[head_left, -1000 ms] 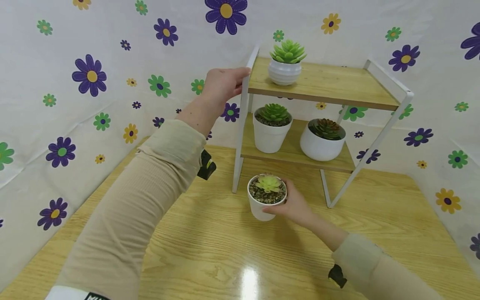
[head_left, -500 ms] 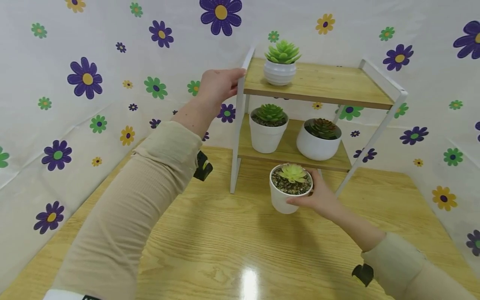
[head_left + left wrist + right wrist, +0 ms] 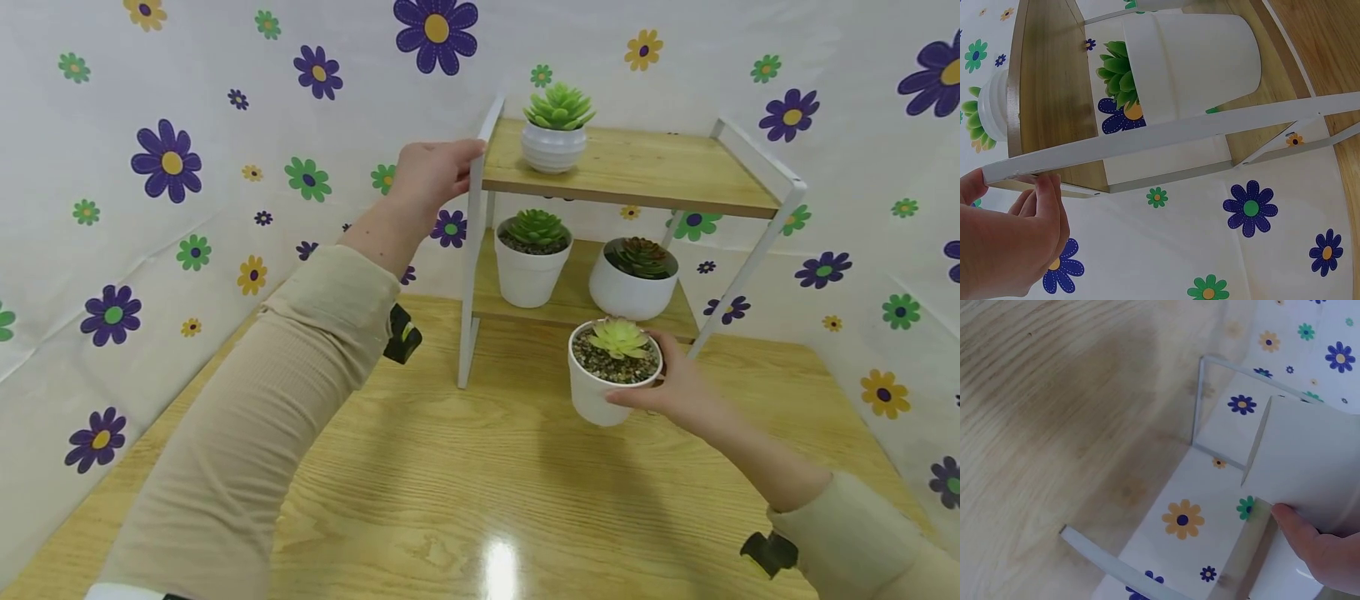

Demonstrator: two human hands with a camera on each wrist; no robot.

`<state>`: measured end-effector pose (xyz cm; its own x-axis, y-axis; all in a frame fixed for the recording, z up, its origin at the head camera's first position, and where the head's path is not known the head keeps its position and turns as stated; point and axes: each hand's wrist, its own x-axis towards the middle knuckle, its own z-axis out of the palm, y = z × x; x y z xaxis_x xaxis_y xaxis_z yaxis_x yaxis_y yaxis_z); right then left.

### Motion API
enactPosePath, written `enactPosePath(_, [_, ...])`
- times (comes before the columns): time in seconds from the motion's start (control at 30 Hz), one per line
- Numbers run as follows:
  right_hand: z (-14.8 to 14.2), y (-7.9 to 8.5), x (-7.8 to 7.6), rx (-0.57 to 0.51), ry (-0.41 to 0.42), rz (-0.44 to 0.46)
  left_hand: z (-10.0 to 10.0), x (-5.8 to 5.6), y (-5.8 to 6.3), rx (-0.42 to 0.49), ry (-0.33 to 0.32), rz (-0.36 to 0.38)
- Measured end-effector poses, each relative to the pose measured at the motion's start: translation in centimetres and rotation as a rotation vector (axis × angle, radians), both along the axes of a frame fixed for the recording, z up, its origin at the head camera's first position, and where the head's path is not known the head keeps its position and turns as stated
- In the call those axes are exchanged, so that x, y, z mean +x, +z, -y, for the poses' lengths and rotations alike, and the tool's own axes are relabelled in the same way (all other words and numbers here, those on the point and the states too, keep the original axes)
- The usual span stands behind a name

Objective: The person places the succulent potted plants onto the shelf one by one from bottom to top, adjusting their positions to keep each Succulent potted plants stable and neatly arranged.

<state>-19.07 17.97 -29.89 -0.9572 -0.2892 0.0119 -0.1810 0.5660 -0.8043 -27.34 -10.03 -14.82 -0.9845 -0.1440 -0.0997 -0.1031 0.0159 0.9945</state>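
My right hand [image 3: 688, 392] grips a white pot [image 3: 598, 402] with a pale green succulent in gravel, held off the table in front of the lower shelf. In the right wrist view a finger lies along the side of the same pot [image 3: 1310, 459]. My left hand [image 3: 429, 182] holds the upper left side of a two-tier shelf rack [image 3: 660, 171]. The left wrist view shows its thumb and fingers pinching the white frame [image 3: 1147, 140] near the top corner.
A succulent in a ribbed white pot [image 3: 553, 148] stands on the top board's left. The lower board carries a green succulent in a tapered pot [image 3: 531, 275] and a reddish one in a round pot [image 3: 632, 292]. A flowered cloth [image 3: 247, 50] hangs behind the wooden table [image 3: 405, 483].
My right hand has carried the potted succulent to the right and slightly up, towards the rack. The left hand stays on the frame, and the head view has shifted a little.
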Motion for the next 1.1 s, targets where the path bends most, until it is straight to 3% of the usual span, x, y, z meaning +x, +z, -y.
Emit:
enactPosePath(0.5, [-2.5,5.0,0.5,0.049,-0.017,0.041,0.0,-0.2,-0.1,-0.016,0.001,-0.003])
enactPosePath(0.83, [-4.5,9.7,0.4,0.132,-0.038,-0.008,0.0,-0.1,-0.2,-0.025,-0.004,-0.011])
enactPosePath(1.1, [-6.2,12.9,-0.4,0.11,-0.058,-0.02,-0.1,-0.1,-0.1,-0.007,-0.008,-0.005])
